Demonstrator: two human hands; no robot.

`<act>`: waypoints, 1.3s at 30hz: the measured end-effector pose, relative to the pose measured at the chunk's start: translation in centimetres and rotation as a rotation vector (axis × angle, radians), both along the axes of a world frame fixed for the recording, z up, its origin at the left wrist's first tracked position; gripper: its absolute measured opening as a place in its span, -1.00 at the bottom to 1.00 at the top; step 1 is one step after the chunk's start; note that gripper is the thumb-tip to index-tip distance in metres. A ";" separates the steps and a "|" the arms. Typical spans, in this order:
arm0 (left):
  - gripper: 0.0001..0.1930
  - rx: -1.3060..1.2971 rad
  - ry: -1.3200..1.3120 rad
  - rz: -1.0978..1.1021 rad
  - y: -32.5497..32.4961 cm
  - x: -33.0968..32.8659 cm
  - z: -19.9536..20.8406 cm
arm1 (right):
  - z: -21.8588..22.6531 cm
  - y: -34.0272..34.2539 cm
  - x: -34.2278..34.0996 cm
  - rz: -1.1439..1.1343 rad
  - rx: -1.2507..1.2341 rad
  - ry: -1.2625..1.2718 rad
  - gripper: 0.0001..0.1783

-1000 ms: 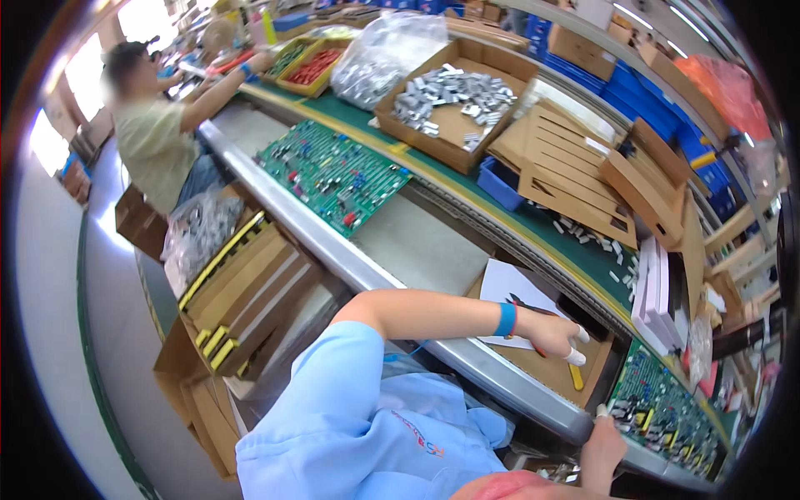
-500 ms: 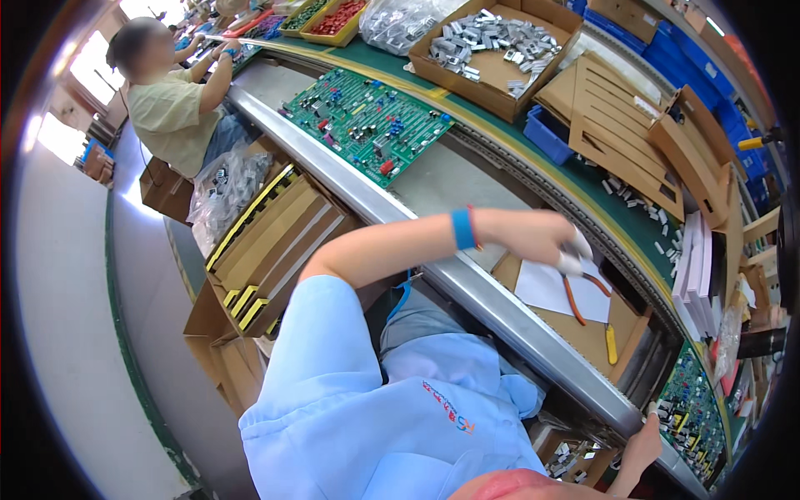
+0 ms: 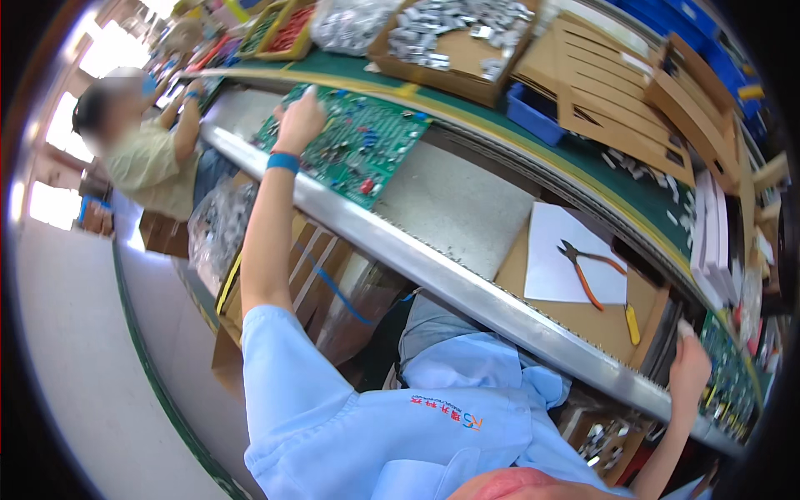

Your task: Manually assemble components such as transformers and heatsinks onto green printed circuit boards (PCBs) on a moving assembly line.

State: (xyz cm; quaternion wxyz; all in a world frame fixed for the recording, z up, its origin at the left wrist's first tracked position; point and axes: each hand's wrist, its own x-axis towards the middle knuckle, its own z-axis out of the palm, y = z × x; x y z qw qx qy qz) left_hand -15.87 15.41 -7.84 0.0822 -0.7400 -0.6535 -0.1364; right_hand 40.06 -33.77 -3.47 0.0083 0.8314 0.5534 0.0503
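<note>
My left hand reaches across the left end of a green circuit board crowded with small parts. Its fingers look curled, with a white-covered fingertip at the board's far edge. At far right, my right hand is closed, its white-covered fingertip beside the left edge of a second circuit board; what its fingers hold, if anything, is hidden. Between the hands, orange-handled cutting pliers lie with jaws apart on a white sheet. A yellow-handled tool lies beside the sheet on cardboard.
A metal rail runs along the near side. Beyond the track stand a carton of silvery metal pieces, a blue bin and slotted cardboard. Another person sits at left. Cartons stand below the rail.
My left hand has moved from above the pliers leftward onto the circuit board, uncovering the pliers. My right hand stays beside the second board. The whole view has shifted.
</note>
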 end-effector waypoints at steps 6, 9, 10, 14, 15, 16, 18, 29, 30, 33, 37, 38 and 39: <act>-0.70 0.106 0.371 -0.312 6.0 -10.0 -6.3 | 2.1 7.7 -3.3 0.216 0.099 -0.042 -0.66; -0.57 -0.022 0.463 -0.276 7.3 -12.0 -6.7 | 2.6 8.5 -2.3 0.189 0.194 -0.067 -0.77; -0.48 -0.002 0.305 -0.214 7.1 -9.9 -7.3 | 2.7 8.3 -1.4 0.144 0.213 -0.084 -0.80; -0.50 -0.071 0.340 -0.057 3.6 -2.7 -4.4 | 2.9 7.8 3.8 0.027 0.366 -0.192 -0.85; -0.50 -0.070 0.336 -0.073 2.6 -2.1 -3.8 | 3.2 7.8 4.9 0.007 0.449 -0.196 -0.85; -0.52 -0.096 0.338 -0.064 1.8 -1.8 -3.2 | 3.5 7.9 6.1 0.001 0.449 -0.198 -0.85; -0.54 -0.128 0.344 -0.054 -0.1 -0.7 -2.3 | 3.8 8.1 8.5 -0.189 0.540 -0.120 -0.81; -0.68 -0.191 0.088 -0.546 -10.9 10.6 0.9 | -1.2 10.7 22.8 -0.148 0.413 0.256 -0.54; -0.69 -0.203 0.037 -0.596 -12.1 12.3 1.2 | -1.7 10.4 23.4 -0.037 0.473 0.194 -0.54; -0.61 -0.262 0.030 -0.683 -14.7 15.9 1.9 | -2.4 10.2 24.8 -0.025 0.475 0.184 -0.54; -0.48 -0.326 0.068 -0.799 -17.9 19.5 3.0 | -2.2 10.5 24.0 0.011 0.475 0.137 -0.58; -0.46 -0.354 0.080 -0.811 -18.5 20.2 3.0 | -1.9 10.8 23.5 -0.032 0.456 0.150 -0.59; -0.46 -0.327 0.048 -0.855 -18.9 20.7 2.7 | -1.6 10.7 23.3 -0.081 0.436 0.156 -0.61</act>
